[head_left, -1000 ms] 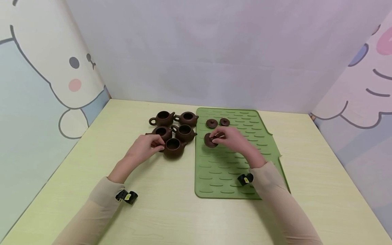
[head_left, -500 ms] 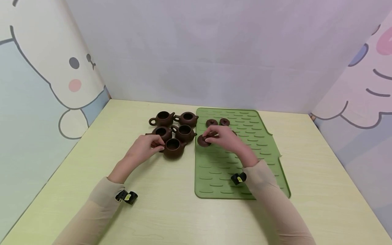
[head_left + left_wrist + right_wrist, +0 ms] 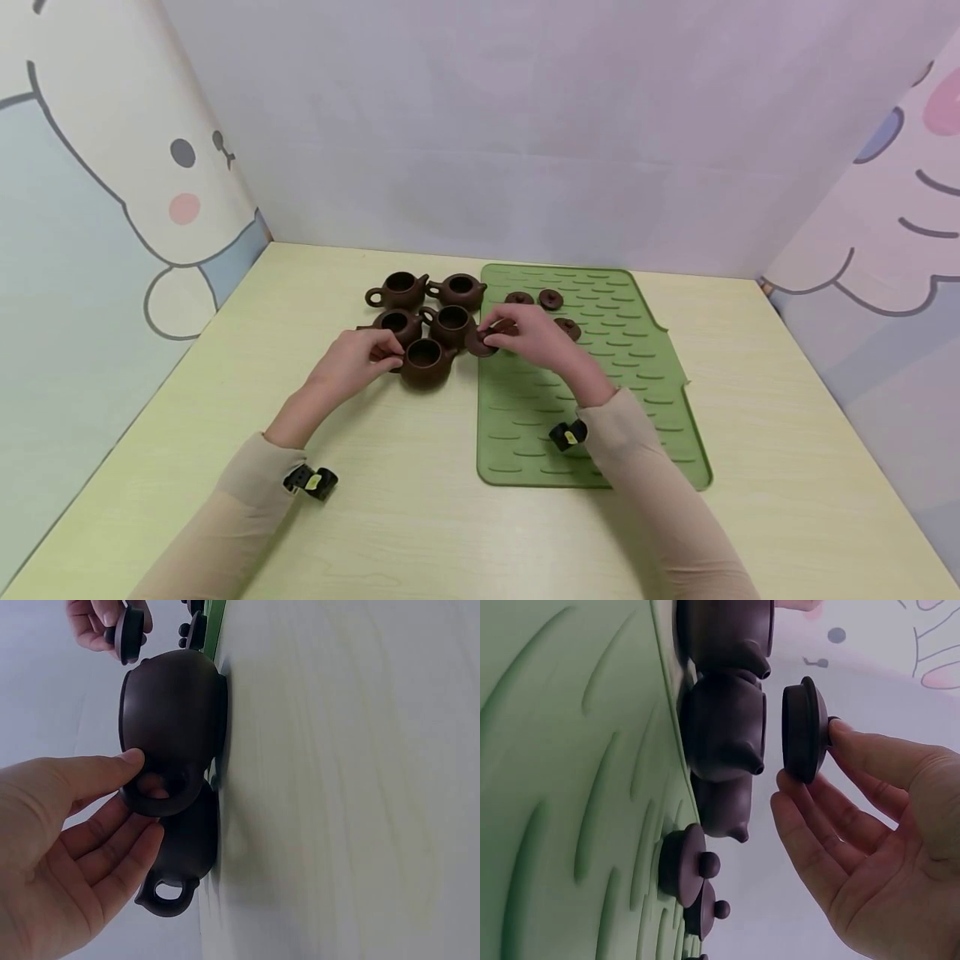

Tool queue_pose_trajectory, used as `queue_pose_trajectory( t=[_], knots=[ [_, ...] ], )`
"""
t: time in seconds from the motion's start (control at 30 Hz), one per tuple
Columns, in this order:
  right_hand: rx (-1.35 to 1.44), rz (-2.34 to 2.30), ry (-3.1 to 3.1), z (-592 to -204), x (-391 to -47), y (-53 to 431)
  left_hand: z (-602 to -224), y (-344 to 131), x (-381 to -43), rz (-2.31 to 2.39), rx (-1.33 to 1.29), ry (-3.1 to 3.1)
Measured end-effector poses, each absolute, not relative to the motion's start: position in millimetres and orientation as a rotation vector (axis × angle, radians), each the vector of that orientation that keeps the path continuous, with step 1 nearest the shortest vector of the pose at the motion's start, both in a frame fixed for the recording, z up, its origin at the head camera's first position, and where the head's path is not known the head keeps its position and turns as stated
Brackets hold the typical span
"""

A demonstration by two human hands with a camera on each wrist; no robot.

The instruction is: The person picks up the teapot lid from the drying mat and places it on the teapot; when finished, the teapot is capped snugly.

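My left hand (image 3: 352,365) pinches the handle (image 3: 161,804) of the nearest dark brown teapot (image 3: 425,372), which stands lidless on the table, its round mouth facing up. Between the thumb and fingers of my right hand (image 3: 534,337) is a small brown teapot lid (image 3: 478,342), gripped by its knob. That lid hangs in the air over the left edge of the green mat (image 3: 528,452), just right of the front teapot's spout. In the right wrist view the held lid (image 3: 801,733) is apart from the teapots, its underside turned toward them.
Several more lidless teapots (image 3: 459,291) stand close together behind the front one. Other lids lie on the mat, including one at the back (image 3: 551,300) and one further right (image 3: 570,330); my right hand partly covers that area. A pale wall (image 3: 510,150) rises behind the table.
My right hand has carried the lid leftward across the mat toward the front teapot, uncovering a lid on the right. My left hand has stayed at the teapot's handle.
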State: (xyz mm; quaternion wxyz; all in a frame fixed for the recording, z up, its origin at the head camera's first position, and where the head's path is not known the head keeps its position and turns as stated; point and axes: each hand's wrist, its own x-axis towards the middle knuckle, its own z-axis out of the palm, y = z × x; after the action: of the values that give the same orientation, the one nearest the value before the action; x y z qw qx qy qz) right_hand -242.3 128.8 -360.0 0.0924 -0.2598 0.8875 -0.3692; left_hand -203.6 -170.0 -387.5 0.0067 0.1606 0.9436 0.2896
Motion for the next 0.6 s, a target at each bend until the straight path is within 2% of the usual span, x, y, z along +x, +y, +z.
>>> queue_pose_trajectory(
  t=[0.6],
  knots=[
    [-0.880, -1.145, 2.592, -360.7, -245.2, 98.0, -386.6, -168.6, -205.2, 0.915, 0.505, 2.946]
  ],
)
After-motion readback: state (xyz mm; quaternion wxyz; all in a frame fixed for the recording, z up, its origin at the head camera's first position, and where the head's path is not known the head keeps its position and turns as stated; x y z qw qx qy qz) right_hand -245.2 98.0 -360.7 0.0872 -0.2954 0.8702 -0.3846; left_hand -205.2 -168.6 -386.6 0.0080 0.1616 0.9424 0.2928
